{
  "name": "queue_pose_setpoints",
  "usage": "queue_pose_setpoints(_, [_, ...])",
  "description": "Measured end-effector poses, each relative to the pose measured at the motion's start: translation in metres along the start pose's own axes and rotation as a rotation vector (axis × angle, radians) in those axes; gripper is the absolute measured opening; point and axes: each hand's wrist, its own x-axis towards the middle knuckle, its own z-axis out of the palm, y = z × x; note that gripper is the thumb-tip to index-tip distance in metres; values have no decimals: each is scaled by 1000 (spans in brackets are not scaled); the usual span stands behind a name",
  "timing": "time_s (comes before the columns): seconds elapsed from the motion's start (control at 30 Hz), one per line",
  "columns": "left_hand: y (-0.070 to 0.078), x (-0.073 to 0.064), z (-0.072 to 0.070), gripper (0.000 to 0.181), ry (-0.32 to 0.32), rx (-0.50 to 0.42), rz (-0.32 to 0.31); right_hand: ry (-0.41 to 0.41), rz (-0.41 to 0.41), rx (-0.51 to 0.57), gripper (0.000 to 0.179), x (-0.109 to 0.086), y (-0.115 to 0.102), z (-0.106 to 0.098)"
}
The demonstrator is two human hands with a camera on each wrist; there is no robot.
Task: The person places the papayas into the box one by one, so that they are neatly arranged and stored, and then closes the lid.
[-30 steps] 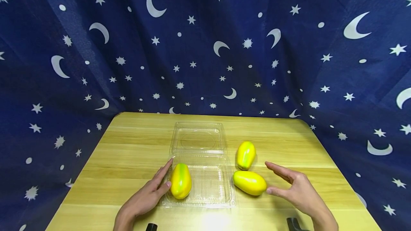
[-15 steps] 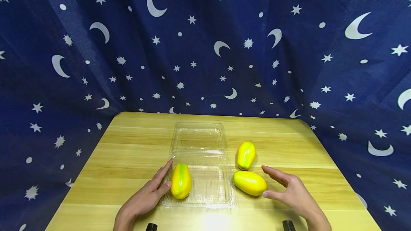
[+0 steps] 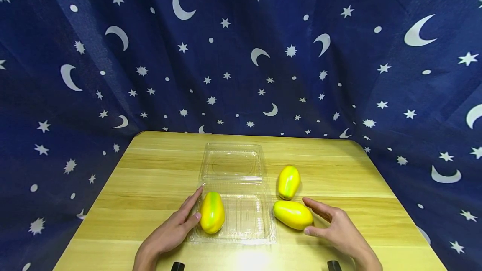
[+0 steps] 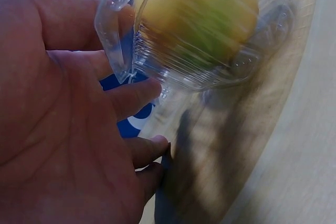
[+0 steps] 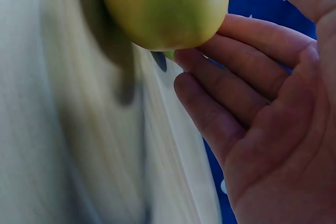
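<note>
A clear plastic clamshell box [image 3: 244, 216] lies open on the table with one glossy yellow-and-green papaya [image 3: 212, 212] in its left half. My left hand [image 3: 171, 227] rests along the box's left side, fingers extended and thumb at the rim beside that fruit; the left wrist view shows the fingers by the clear plastic wall [image 4: 178, 66]. To the box's right, a second papaya [image 3: 293, 215] lies sideways. Around its right end my right hand [image 3: 337, 227] spreads, thumb on the near side, fingers on the far side. The right wrist view shows the fingertips [image 5: 191, 59] right under that fruit [image 5: 168, 11].
A third papaya [image 3: 288, 182] lies just behind the second one. The box's lid [image 3: 232, 162] is folded back flat toward the far edge of the wooden table [image 3: 158, 158]. A dark blue curtain [image 3: 226, 53] with moons and stars hangs behind and at both sides.
My right hand has moved left, its thumb and fingers drawing closer around the right end of the second papaya. The left hand, the box and the fruits have stayed in place.
</note>
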Motion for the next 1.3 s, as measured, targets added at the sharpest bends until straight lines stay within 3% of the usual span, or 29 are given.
queue_pose_setpoints(0.4, [1, 0, 0, 68, 2, 9, 1, -56, 47, 27, 73, 3, 2, 5])
queue_pose_setpoints(0.93, [0, 0, 0, 68, -2, 16, 11, -26, 103, -11, 65, 0, -3, 4])
queue_pose_setpoints(1.3, [0, -1, 0, 68, 4, 16, 5, 8, 37, -56, 62, -4, -10, -5])
